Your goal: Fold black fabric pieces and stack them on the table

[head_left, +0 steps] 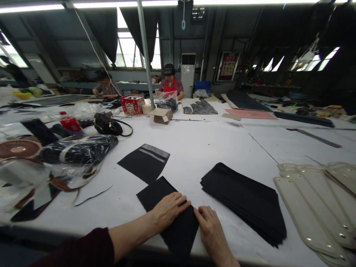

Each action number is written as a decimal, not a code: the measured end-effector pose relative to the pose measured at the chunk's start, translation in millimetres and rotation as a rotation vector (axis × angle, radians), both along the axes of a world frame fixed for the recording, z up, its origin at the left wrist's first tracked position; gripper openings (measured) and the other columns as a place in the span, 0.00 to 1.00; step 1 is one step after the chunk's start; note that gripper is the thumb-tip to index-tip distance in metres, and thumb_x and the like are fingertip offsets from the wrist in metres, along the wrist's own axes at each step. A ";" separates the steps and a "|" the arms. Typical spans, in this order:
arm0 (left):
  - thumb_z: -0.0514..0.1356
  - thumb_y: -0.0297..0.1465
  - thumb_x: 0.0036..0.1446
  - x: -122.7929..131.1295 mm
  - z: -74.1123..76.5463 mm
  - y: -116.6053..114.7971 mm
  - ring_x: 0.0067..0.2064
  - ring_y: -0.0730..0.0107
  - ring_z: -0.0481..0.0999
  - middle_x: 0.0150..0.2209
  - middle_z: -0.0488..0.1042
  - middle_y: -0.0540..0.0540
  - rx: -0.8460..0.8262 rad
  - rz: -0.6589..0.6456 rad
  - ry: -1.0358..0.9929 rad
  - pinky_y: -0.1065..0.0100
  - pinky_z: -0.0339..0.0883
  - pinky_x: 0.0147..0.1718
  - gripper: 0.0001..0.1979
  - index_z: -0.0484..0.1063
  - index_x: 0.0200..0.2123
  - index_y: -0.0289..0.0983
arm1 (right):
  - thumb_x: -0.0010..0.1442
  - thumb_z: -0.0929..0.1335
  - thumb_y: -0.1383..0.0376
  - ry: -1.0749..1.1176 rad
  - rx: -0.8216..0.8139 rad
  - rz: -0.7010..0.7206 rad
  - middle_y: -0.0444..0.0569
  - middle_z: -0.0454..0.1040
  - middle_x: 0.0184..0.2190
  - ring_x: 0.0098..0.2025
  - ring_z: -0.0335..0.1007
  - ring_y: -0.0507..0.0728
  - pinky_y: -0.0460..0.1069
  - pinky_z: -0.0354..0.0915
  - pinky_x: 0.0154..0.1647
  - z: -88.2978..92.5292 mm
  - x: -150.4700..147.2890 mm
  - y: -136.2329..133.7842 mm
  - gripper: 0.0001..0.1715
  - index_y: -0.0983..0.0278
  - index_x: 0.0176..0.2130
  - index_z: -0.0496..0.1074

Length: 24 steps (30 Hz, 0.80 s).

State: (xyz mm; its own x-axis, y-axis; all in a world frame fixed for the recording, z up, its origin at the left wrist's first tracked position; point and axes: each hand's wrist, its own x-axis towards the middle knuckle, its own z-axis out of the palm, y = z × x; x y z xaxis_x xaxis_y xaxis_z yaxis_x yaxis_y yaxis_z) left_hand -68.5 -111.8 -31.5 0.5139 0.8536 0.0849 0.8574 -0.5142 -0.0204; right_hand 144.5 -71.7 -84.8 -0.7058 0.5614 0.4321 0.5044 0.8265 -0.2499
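A black fabric piece lies at a slant near the table's front edge, one corner hanging toward me. My left hand rests flat on its upper right edge, fingers stretched out. At that same edge, a little to the right, my right hand pinches the fabric between thumb and forefinger, the other fingers curled in. Just beyond lies another black piece with grey strips along its far side. To the right of my hands sits a stack of black fabric pieces.
Beige panels with metal studs are piled at the right. On the left are a plastic-wrapped bundle, a small fan and a black handbag. A cardboard box stands farther back. Two people sit across the table.
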 end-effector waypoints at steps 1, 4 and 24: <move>0.52 0.26 0.64 1.3 0.3 -0.4 0.52 0.62 0.65 0.49 0.68 0.44 -0.013 0.008 0.001 0.63 0.60 0.53 0.21 0.58 0.60 0.39 | 0.62 0.58 0.78 -0.003 0.000 -0.001 0.51 0.66 0.38 0.40 0.60 0.58 0.54 0.59 0.39 0.3 1.6 -0.7 0.21 0.67 0.51 0.67; 0.53 0.26 0.63 5.6 0.7 -1.6 0.50 0.61 0.66 0.48 0.68 0.45 -0.044 0.022 0.012 0.62 0.61 0.51 0.24 0.56 0.61 0.43 | 0.62 0.58 0.78 -0.010 0.004 -0.015 0.52 0.67 0.38 0.39 0.60 0.58 0.54 0.59 0.39 0.8 7.1 -3.9 0.21 0.67 0.51 0.67; 0.50 0.31 0.64 -2.1 -11.7 -3.2 0.54 0.57 0.64 0.52 0.67 0.41 0.003 0.006 -0.021 0.57 0.51 0.58 0.24 0.55 0.63 0.38 | 0.64 0.62 0.68 -0.077 0.026 -0.250 0.54 0.68 0.49 0.48 0.64 0.63 0.58 0.62 0.45 2.5 -6.9 -30.8 0.22 0.61 0.57 0.62</move>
